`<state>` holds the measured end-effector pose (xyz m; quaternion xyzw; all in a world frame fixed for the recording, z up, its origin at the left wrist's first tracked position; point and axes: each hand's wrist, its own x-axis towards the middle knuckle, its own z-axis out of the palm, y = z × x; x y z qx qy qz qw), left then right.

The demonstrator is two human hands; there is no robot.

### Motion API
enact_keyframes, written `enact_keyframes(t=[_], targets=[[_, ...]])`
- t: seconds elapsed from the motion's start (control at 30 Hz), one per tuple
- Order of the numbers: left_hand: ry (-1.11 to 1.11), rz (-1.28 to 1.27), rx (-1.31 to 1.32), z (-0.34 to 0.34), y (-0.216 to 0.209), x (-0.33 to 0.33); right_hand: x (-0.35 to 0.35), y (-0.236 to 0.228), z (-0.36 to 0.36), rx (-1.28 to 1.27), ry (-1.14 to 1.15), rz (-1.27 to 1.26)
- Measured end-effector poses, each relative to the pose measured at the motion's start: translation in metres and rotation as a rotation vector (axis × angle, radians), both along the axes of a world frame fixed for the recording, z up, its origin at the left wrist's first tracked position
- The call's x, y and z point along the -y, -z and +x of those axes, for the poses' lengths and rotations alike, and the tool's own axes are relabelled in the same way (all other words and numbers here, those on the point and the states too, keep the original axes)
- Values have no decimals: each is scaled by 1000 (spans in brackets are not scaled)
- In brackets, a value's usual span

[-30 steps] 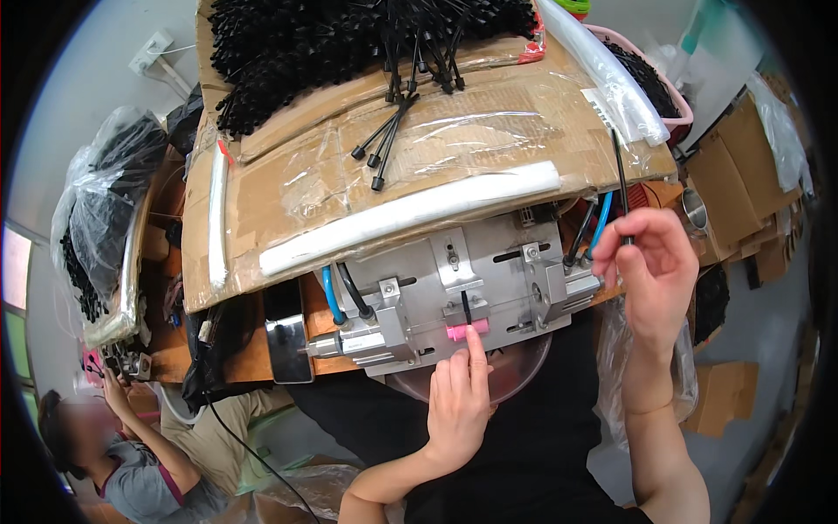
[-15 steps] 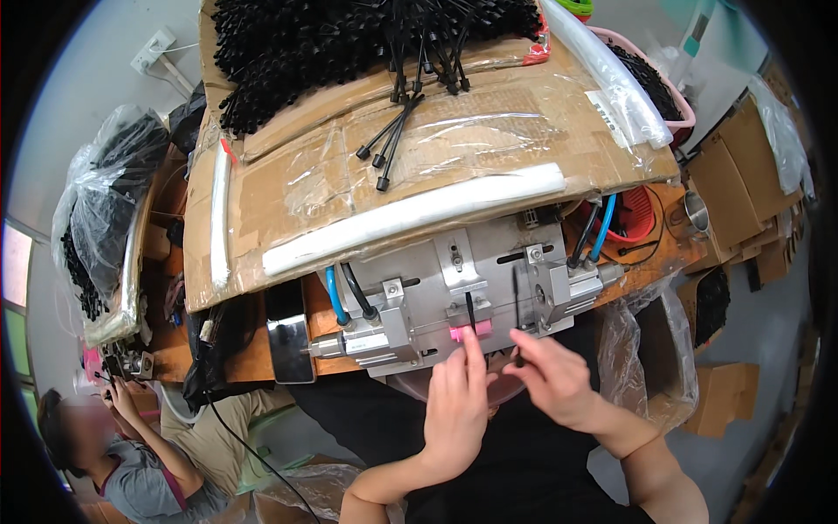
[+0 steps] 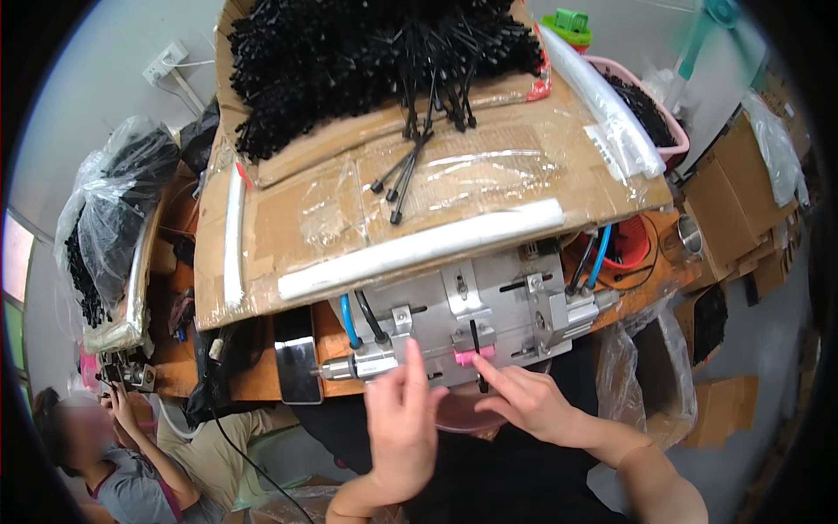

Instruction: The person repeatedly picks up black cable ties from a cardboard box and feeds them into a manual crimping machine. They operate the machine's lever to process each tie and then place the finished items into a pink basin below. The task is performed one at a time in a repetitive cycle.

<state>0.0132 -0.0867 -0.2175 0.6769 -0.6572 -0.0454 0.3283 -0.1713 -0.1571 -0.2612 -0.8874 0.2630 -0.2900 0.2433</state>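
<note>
A metal clamping machine [image 3: 506,301] lies in front of me with a small pink block [image 3: 476,355] at its front middle. A thin black part [image 3: 475,334] stands upright against the block, and a dark end shows just below it. My right hand [image 3: 534,406] has its index fingertip at the pink block, with the thumb held apart below. I cannot make out anything gripped in it. To the left, my left hand [image 3: 401,428] is raised before the machine's left cylinder, fingers stretched, slightly blurred, holding nothing visible.
Above the machine a cardboard box [image 3: 349,210] holds a heap of black capped stems [image 3: 375,70], several lying on its flap. A phone [image 3: 298,358] rests on the wooden table. A pink bowl [image 3: 463,417] sits beneath the machine's front edge. Another person [image 3: 144,463] works at lower left.
My left hand has drawn back from the pink block to the left. My right hand has moved left to the block, and the thin black piece it held no longer shows there.
</note>
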Motion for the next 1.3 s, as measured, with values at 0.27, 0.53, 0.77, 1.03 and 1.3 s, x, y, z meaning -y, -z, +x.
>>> enact_keyframes(t=[0.27, 0.53, 0.77, 1.03, 1.3], targets=[[242, -263, 205, 90, -59, 175, 200, -108, 51, -179, 239, -824], [356, 98, -38, 99, -61, 178, 242, -113, 44, -360, -228, -605], [440, 205, -94, 109, -81, 154, 223, -120, 34, -185, -249, -237], [448, 220, -487, 132, -92, 179, 224, -137, 24, -14, -46, 30], [398, 129, -508, 128, -101, 169, 209, -112, 18, -106, -86, -359]])
